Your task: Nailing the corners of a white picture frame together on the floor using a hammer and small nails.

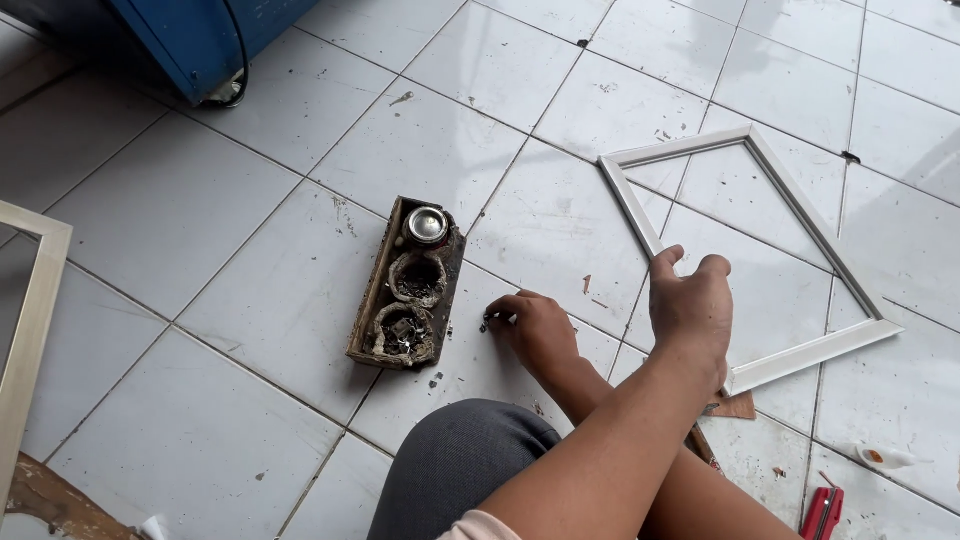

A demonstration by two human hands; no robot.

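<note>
A white picture frame (800, 215) lies on the tiled floor, turned like a diamond. My left hand (692, 312) reaches across my other arm and grips the frame's near-left rail, thumb up. My right hand (540, 330) is low on the floor to the left, its fingertips pinching a small dark metal piece (492, 322). Just left of it stands a worn wooden tray (372, 322) holding a shiny tin (426, 225) and two crusted round pots with small hardware in them. My grey-clad knee (460, 455) is below the hands.
A pale frame (30, 330) leans in at the left edge. A blue machine body (200, 40) with a black cable is at the top left. A red-handled tool (822, 512), a small glue tube (885, 457) and wood scraps (735, 405) lie at the lower right.
</note>
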